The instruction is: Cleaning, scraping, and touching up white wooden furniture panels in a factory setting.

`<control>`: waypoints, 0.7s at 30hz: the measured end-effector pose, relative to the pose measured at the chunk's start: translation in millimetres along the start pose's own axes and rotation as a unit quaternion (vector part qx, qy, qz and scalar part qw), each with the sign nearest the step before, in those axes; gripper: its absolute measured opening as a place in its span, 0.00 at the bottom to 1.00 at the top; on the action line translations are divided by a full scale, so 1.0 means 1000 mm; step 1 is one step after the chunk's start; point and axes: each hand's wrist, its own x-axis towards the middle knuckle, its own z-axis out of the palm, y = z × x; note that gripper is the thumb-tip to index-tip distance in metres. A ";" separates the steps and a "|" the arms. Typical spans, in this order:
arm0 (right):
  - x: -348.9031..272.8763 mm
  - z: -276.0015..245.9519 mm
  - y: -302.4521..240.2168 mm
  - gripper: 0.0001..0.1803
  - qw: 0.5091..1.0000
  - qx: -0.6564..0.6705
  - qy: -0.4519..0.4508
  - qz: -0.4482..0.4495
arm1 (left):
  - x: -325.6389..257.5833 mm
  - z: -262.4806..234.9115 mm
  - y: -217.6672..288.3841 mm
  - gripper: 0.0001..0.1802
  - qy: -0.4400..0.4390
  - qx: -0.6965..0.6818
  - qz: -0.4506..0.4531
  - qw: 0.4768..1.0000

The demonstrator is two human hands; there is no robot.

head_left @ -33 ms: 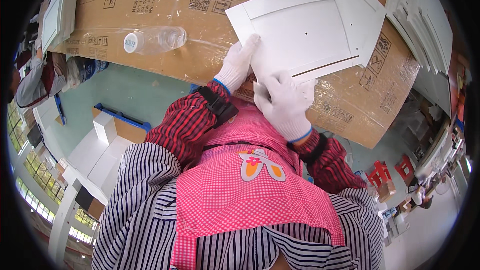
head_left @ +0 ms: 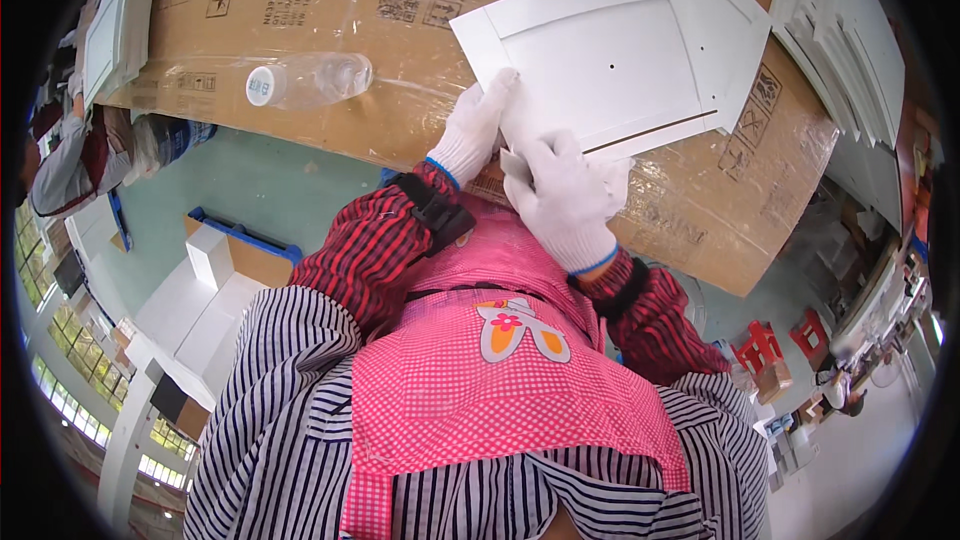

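Shifted the right hand (head_left: pixel 565 190) slightly toward the upper left since the earlier frame, at the lower edge of the white panel (head_left: pixel 600 50), upper centre of the frame. Closed its fingers (head_left: pixel 562 148) around a small pale piece (head_left: pixel 516 165), too obscured to identify. With the left hand (head_left: pixel 475 130), clamped fingers on the panel's left edge, thumb (head_left: pixel 503 86) on top. Had a clear bottle (head_left: pixel 320 78) on the cardboard-covered bench (head_left: pixel 400 130), upper left.
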 end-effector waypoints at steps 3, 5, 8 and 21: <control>0.015 0.031 0.005 0.11 0.990 -0.135 0.042 -0.008 | 0.006 0.005 -0.010 0.28 0.006 -0.115 0.064 0.991; 0.006 0.030 0.000 0.11 0.991 -0.130 -0.017 0.029 | 0.010 0.001 -0.010 0.28 0.024 -0.035 0.061 0.997; -0.029 0.026 0.015 0.11 0.982 -0.182 -0.034 0.021 | 0.008 -0.004 -0.009 0.29 -0.025 -0.079 0.010 0.997; -0.029 -0.024 0.039 0.13 0.989 -0.116 0.070 -0.056 | 0.014 0.007 -0.004 0.32 0.088 -0.054 0.011 0.995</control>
